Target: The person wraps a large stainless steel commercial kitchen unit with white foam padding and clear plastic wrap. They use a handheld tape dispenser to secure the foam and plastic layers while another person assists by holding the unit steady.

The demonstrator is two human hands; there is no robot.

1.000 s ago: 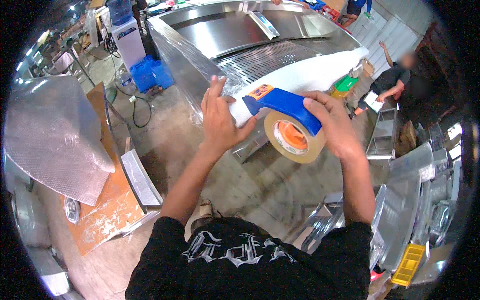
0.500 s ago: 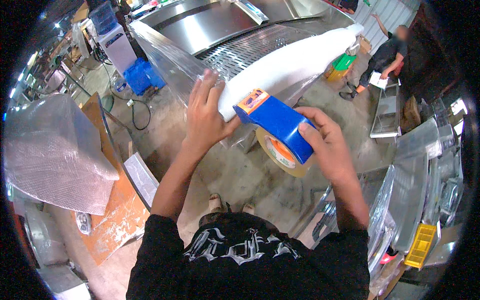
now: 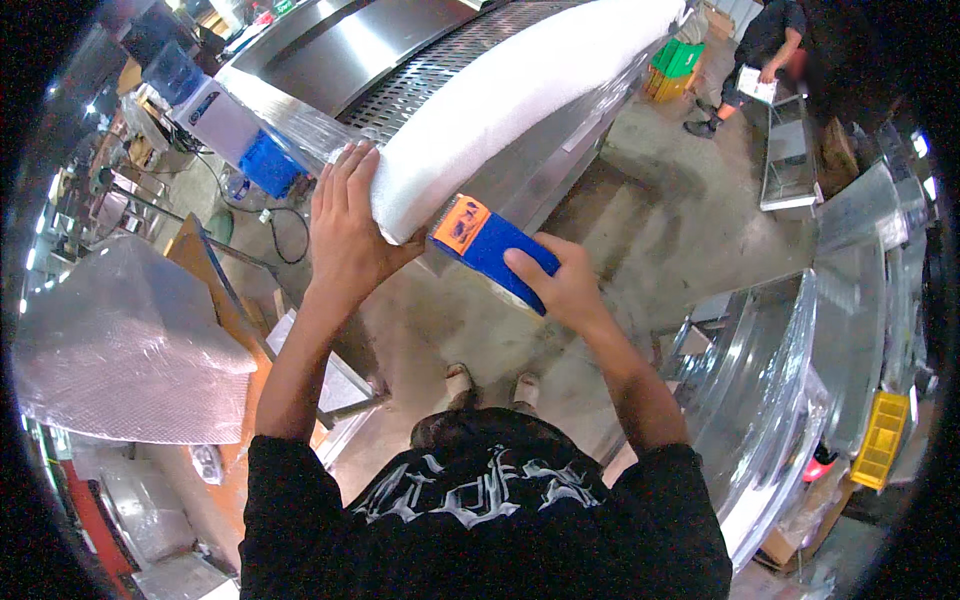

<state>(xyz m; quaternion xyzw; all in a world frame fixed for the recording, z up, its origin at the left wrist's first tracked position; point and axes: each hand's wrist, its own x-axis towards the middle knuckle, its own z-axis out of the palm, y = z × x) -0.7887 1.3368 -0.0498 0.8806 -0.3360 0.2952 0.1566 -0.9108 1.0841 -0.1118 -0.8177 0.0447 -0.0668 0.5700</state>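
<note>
My right hand (image 3: 568, 285) is wrapped around a blue tape dispenser (image 3: 505, 255) with an orange label, thumb on top. Its toothed front end is close to the end of a long white foam strip (image 3: 470, 110). The tape roll is mostly hidden under the dispenser in this view. At the strip's near left end lies my left hand (image 3: 345, 225), fingers stretched out and thumb reaching below the foam. That strip covers the front edge of a stainless steel unit (image 3: 360, 45) with a slotted panel (image 3: 425, 75); clear film wraps its side.
Left stand a water dispenser (image 3: 215, 115), a blue bin (image 3: 270, 165) and a bubble-wrapped block (image 3: 130, 340) on an orange board. A cable (image 3: 290, 235) lies on the floor. Film-wrapped metal pieces (image 3: 750, 400) and a yellow crate (image 3: 880, 440) are right. Another person (image 3: 765, 55) is far right.
My view has shifted, and both hands appear further left. The dispenser has turned so its roll is mostly out of sight, and its front end is close to the foam's end.
</note>
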